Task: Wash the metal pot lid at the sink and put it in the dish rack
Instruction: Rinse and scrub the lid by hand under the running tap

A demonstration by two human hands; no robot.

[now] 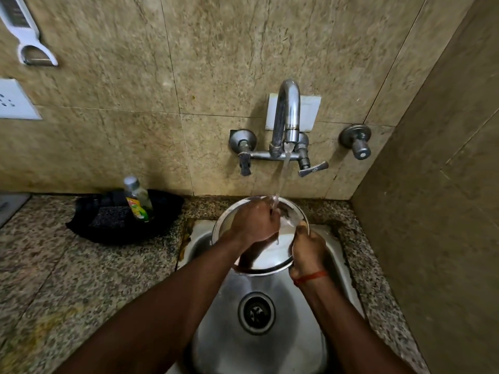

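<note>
A round metal pot lid [272,253] is held tilted over the steel sink [270,354], under a stream of water [283,174] running from the wall tap [287,114]. My right hand [307,249] grips the lid's right rim. My left hand [253,221] rests on the lid's inner face with fingers curled, in the water, covering its upper left part. No dish rack is in view.
A black cloth [121,220] on the granite counter [67,279] left of the sink holds a dish soap bottle [137,198] and a dark scrub pad [109,217]. Tap handles [313,168] project from the wall. A side wall [437,238] stands close on the right.
</note>
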